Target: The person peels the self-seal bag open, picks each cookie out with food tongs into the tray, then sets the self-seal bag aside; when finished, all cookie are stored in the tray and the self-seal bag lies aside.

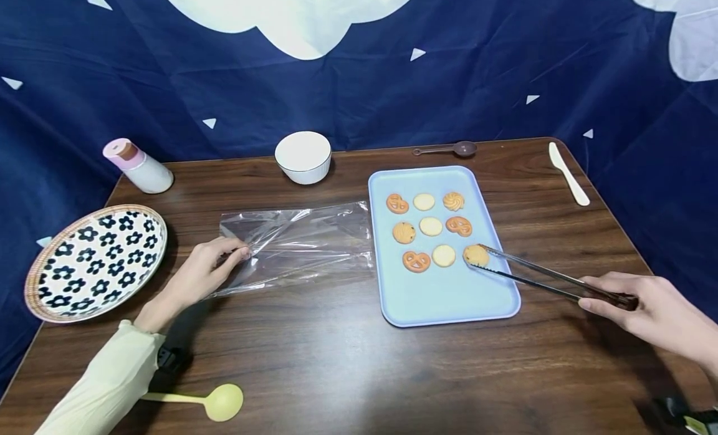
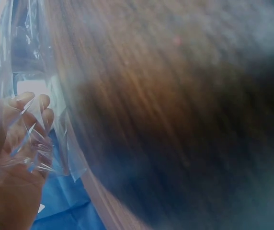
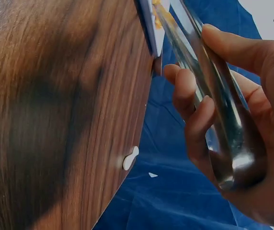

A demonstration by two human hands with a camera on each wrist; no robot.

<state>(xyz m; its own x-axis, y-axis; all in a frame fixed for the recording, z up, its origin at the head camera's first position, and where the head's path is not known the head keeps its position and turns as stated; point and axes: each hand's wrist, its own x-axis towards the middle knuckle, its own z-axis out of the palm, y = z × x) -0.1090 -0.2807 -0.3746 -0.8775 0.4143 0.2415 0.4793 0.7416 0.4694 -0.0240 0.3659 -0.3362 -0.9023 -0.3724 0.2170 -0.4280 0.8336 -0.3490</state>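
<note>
On the left, my left hand (image 1: 207, 270) pinches the near-left end of a clear plastic bag (image 1: 314, 239) that lies flat on the table. The left wrist view has the crinkled film overlapping the curled fingers. My right hand (image 1: 645, 304) grips metal tongs (image 3: 233, 134) by the bent end, thumb on one side and fingers curled round the other. The tong tips stand on either side of a round cookie (image 1: 475, 255) on a light blue tray (image 1: 449, 301). Beside it lie pretzels (image 1: 416, 261), pale round biscuits (image 1: 444, 255) and a swirled cookie (image 1: 453, 201), in rows.
A flower-patterned plate (image 1: 101, 260) and a pink-capped bottle (image 1: 147, 173) stand at the left. Along the back are a white bowl (image 1: 303, 161) and a brown measuring spoon (image 1: 464, 149). A white knife (image 1: 569, 176) lies far right, a yellow spoon (image 1: 224, 402) in front.
</note>
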